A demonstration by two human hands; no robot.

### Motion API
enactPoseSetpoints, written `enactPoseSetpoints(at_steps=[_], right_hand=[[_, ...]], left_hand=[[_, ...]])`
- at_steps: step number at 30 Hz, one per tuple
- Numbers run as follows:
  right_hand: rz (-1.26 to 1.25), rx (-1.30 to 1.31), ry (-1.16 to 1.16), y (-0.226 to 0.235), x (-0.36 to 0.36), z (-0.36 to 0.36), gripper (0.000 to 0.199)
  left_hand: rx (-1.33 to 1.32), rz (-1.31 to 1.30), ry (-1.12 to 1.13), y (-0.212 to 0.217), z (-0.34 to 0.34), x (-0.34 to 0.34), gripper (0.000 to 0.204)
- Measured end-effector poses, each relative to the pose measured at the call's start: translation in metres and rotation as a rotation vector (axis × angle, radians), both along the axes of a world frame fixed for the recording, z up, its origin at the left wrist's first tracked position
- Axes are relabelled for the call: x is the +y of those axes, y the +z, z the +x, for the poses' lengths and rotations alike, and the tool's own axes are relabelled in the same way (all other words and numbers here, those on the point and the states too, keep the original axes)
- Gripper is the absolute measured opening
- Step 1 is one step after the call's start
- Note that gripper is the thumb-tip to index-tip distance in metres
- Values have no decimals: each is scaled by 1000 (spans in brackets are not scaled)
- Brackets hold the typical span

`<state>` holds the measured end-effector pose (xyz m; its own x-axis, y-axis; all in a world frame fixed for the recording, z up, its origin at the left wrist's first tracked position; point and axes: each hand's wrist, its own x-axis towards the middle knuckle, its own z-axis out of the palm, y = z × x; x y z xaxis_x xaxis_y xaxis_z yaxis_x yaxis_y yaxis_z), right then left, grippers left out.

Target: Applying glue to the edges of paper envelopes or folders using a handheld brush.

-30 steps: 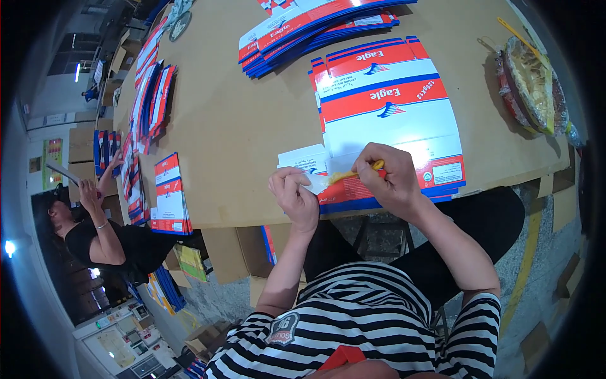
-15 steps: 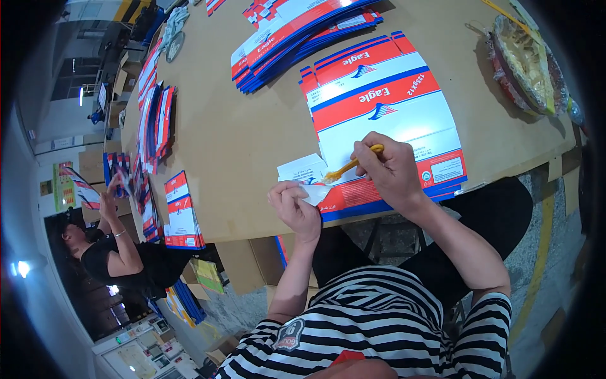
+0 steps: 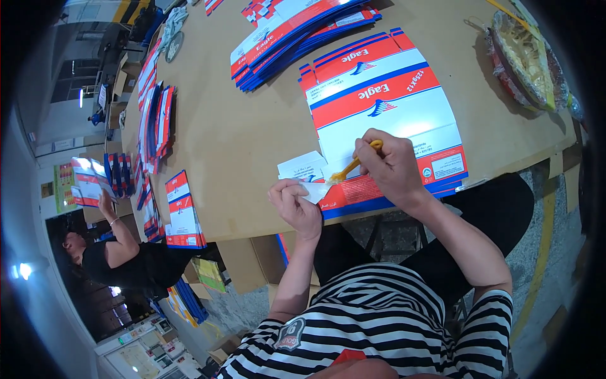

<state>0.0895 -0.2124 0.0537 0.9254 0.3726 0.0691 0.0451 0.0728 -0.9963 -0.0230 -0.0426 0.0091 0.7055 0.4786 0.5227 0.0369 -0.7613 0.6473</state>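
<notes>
1. Flat carton blank [image 3: 391, 123] lies at worktop's [image 3: 233, 142] near edge.
2. Left hand [image 3: 297, 210]: fingers pinched on white flap [image 3: 314, 191] at blank's near-left corner.
3. Right hand [image 3: 394, 167]: fingers closed round yellow brush [image 3: 348, 170]; bristles at flap.
4. Plastic-wrapped bowl [image 3: 503, 77] near worktop's right edge.

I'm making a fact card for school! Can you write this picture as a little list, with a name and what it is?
Left hand: holding a white flap
Right hand: gripping a yellow brush, tip beside the flap
In front: flat printed cartons, red, white and blue, on a brown table
Right side: plastic-wrapped bowl
Left side: co-worker in black, holding up printed cardboard
</notes>
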Motion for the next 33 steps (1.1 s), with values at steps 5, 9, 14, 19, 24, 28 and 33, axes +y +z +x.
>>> enactPoseSetpoints(at_steps=[5,9,14,19,24,28,33], right_hand=[[-73,9,73,1,-5,3,29],[4,-55,8,5,-8,6,28],[175,136,-169,22,-26,22,27],[408,265,-303,25,-38,36,27],[489,285,-324,30,-44,40,24],[562,259,-338,38,-49,42,25],[579,236,-319,38,-48,45,25]], left_hand=[[1,9,-7,2,0,1,20],[-24,-22,-16,0,2,0,20],[-5,11,-25,5,5,-1,16],[187,24,-122,13,11,3,23],[407,273,-223,18,10,18,31],[500,344,-246,27,13,23,34],[484,434,-238,18,13,19,36]])
